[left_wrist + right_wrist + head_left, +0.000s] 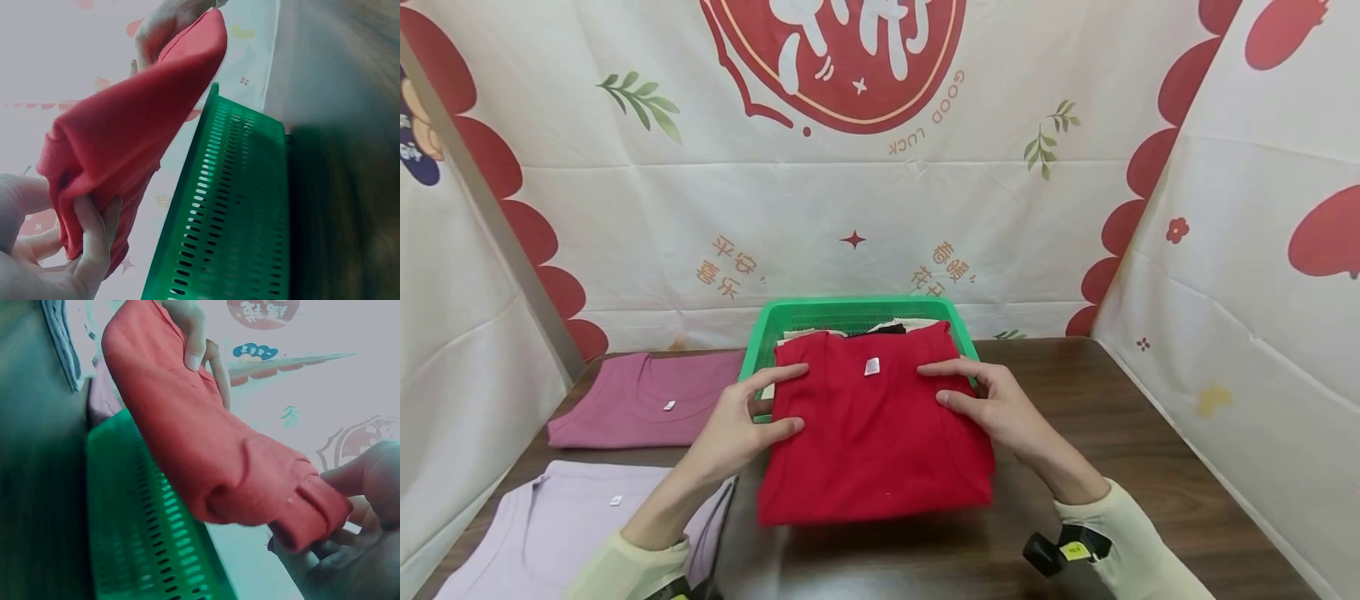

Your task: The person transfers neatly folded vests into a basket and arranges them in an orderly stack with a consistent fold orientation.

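Note:
A folded red tank top (880,442) with a white neck label is held up between both hands, in front of and partly over a green basket (850,310). My left hand (741,421) grips its left side, thumb and index finger on the front and other fingers behind. On the opposite side my right hand (992,400) pinches the edge the same way. From the left wrist view, the folded red bundle (137,119) hangs above the basket wall (231,206). The right wrist view shows the curled fingers (369,512) around the thick folded edge.
A folded mauve top (617,400) lies at the table's back left, with a folded lavender top (572,517) nearer the front. Cream and black garments (887,328) show inside the basket. The brown wooden table (1120,467) ends at printed white curtains (850,217) behind and at the sides.

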### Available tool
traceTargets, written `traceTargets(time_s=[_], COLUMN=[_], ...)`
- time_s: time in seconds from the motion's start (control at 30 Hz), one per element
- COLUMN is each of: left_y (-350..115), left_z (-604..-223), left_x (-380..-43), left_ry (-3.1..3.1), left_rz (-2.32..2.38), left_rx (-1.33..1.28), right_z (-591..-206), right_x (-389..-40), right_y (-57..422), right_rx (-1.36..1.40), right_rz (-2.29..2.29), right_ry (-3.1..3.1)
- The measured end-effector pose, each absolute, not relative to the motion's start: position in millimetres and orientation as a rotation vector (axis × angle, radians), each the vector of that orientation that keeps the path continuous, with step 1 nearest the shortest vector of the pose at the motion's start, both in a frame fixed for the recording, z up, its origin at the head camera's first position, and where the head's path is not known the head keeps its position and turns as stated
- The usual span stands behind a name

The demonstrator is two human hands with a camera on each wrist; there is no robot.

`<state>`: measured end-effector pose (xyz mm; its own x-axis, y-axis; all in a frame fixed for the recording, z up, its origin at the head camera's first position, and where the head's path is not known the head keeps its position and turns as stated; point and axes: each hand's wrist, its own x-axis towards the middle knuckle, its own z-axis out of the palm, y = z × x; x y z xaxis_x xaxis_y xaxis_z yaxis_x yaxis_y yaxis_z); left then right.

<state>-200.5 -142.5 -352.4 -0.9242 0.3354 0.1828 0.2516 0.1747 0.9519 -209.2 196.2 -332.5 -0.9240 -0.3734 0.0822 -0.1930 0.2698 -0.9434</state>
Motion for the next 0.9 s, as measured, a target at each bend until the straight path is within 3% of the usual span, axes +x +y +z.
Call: traceTargets(time_s=[0.63,0.9], left_y=[-141,-134], left_z=[-336,-336], left_x=[-234,-246], left_ry=[2.355,2.341], left_rz=[1.993,2.045], left_rx=[0.38,0.519], right_z=[-313,-307], right_x=[-240,-251], right_y=[182,181], right_rx=[-0.574,-0.511], right_rz=[-1.824,-1.912], right_ry=[2.413,2.33])
